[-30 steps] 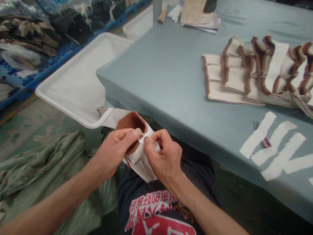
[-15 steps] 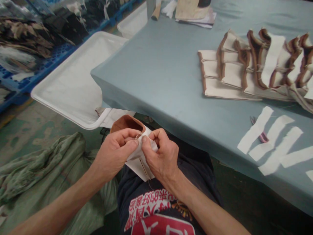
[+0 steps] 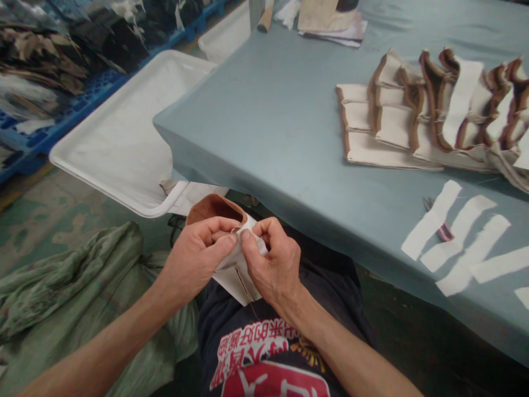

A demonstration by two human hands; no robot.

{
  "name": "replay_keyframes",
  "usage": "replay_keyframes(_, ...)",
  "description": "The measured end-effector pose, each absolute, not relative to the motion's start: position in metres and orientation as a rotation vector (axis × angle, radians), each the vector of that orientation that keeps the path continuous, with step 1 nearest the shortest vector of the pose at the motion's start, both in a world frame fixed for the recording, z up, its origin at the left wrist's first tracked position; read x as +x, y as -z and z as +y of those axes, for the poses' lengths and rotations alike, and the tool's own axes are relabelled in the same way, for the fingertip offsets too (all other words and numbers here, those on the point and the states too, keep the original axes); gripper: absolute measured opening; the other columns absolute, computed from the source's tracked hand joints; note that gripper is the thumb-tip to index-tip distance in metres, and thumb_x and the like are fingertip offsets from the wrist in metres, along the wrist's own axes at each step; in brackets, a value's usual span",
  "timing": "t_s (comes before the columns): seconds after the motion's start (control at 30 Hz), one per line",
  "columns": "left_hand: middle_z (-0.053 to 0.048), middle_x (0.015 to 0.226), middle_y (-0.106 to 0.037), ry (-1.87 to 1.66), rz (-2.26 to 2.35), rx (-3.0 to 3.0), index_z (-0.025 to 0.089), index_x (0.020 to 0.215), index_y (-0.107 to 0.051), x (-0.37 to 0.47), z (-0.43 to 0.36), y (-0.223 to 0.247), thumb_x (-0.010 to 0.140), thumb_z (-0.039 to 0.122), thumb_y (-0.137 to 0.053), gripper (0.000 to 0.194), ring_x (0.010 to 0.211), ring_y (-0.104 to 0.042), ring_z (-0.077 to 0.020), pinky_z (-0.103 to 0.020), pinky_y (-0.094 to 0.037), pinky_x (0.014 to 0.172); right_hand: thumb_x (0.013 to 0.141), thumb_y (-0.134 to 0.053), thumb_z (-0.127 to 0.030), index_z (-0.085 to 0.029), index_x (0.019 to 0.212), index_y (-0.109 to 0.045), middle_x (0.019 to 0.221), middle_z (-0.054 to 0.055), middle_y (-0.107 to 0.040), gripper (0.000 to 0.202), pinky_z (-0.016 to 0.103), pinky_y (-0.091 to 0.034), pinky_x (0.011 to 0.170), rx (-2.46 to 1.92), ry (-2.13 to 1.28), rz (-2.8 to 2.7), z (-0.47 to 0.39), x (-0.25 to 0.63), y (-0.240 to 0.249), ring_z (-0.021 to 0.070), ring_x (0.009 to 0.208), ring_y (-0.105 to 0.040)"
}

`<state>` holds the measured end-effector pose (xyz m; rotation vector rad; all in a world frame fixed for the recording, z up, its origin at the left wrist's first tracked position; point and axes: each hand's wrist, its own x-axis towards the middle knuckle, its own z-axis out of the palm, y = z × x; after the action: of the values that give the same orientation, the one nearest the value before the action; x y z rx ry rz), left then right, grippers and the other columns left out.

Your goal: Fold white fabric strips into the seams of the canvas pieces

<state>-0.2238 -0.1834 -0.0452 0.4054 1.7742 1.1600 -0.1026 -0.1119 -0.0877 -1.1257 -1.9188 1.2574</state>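
Note:
Above my lap, both hands pinch a sewn piece (image 3: 236, 285) of off-white fabric with a brown lining. Its brown inside shows at an opening behind my fingers, and a seam with a loose thread runs down its lower part. My left hand (image 3: 202, 248) grips the edge of the opening between thumb and forefinger. Close beside it, my right hand (image 3: 273, 259) is closed on the white fabric at the same edge, thumb on top. The spot between the fingertips is partly hidden.
A table with a blue-grey cover (image 3: 248, 127) bears several similar sewn pieces (image 3: 392, 124), white strips (image 3: 458, 231) and thread snips (image 3: 445, 232) partly under a strip. A white tub (image 3: 119, 132) stands left of the table, green sacking (image 3: 95, 298) below, and a blue pallet (image 3: 111, 82) behind.
Both hands keep their pinch on the sewn piece, with only a very slight shift of the fingers. The view has tilted a little.

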Motion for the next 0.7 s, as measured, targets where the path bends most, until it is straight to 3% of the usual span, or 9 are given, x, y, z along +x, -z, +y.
replay_keyframes(0.4, 0.006, 0.054, -0.055, -1.131, 1.914, 0.489, 0.015, 0.082, -0.073, -0.2217, -0.1806, 0.0465, 0.065, 0.04, -0.071, 0.03, 0.047, -0.045, -0.0098, -0.02, -0.036, 0.045, 0.085, -0.059, -0.041, -0.024, 0.073, -0.052, 0.053, -0.009, -0.045, 0.022, 0.026, -0.034, 0.053, -1.103, -1.464, -1.845, -0.1113, -0.1019, 0.0877, 0.0111, 0.047, -0.043)
replay_keyframes(0.7, 0.003, 0.06, -0.064, -1.097, 2.008, 0.721, 0.015, 0.081, -0.074, -0.2145, -0.1789, 0.044, 0.073, 0.032, -0.063, 0.022, 0.052, -0.05, -0.0106, -0.02, -0.038, 0.049, 0.083, -0.06, -0.042, -0.025, 0.07, -0.048, 0.054, -0.009, -0.044, 0.024, 0.028, -0.029, 0.053, -1.151, -1.617, -1.789, -0.1058, -0.1013, 0.0895, 0.0117, 0.048, -0.04)
